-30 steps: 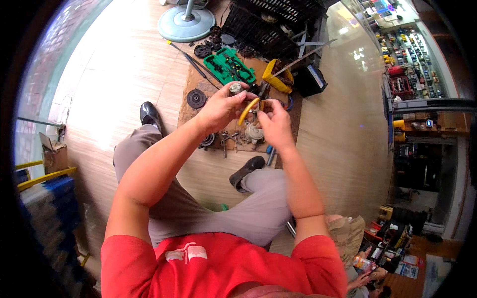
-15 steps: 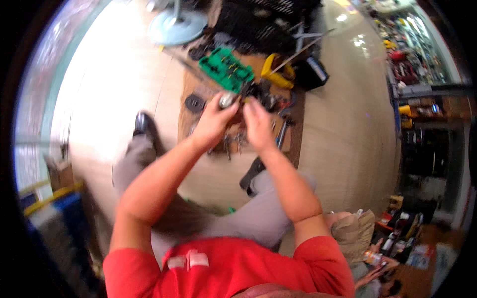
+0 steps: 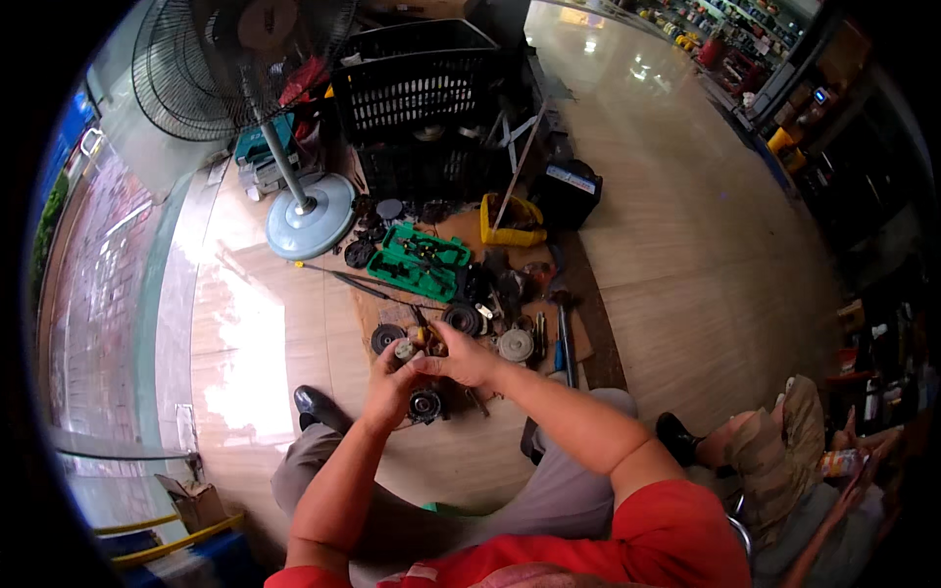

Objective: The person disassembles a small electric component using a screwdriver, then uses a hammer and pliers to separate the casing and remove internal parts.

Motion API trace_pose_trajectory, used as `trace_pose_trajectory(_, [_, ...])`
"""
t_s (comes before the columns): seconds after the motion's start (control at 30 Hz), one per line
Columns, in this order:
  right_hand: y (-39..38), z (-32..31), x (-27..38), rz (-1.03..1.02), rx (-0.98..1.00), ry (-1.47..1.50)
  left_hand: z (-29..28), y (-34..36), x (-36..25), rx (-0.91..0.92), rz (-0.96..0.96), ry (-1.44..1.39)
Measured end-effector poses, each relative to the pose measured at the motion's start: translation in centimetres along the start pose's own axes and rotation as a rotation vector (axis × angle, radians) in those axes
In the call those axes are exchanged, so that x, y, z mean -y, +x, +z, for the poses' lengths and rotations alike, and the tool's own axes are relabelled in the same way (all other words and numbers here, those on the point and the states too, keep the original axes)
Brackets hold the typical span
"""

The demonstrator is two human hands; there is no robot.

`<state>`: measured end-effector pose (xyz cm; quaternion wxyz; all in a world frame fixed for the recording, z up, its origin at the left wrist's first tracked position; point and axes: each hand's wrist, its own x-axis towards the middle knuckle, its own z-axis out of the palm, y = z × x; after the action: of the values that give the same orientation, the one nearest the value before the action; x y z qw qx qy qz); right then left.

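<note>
"What stands ahead?"

"One standing fan [image 3: 282, 157] at eleven o'clock, two black crates [image 3: 417, 103] at twelve, one green case [image 3: 402, 272], also twelve, nearer."

"And close in?"

"Right hand [image 3: 466, 360] against the left hand [image 3: 390, 384] — its grip I cannot tell. The left clasps one pale round part [image 3: 405, 348], at the right's nine o'clock."

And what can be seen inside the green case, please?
In the open green case, small dark pieces show, too small to identify; whatever lies beneath them is covered.

Shiny beige flr [image 3: 676, 265], brt glare [image 3: 245, 358], shelves [image 3: 760, 22] UR
</note>
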<state>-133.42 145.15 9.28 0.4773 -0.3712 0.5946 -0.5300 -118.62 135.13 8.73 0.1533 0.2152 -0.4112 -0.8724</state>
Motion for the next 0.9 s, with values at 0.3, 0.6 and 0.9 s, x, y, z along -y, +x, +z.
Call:
trace_pose_trajectory(0.3, [0.1,0.4,2.6,0.127,-0.046,-0.253,-1.8,0.0,-0.7,0.073,-0.156,-0.084])
trace_pose_trajectory(0.6, [-1.0,-2.6,0.3,0.213,-0.092,-0.371,-2.4,0.0,2.1,0.184,-0.176,-0.051])
trace_pose_trajectory(0.9, [-2.4,-0.8,-0.1,0.071,-0.005,-0.772,-3.9,-0.2,3.6,0.139,-0.221,0.169])
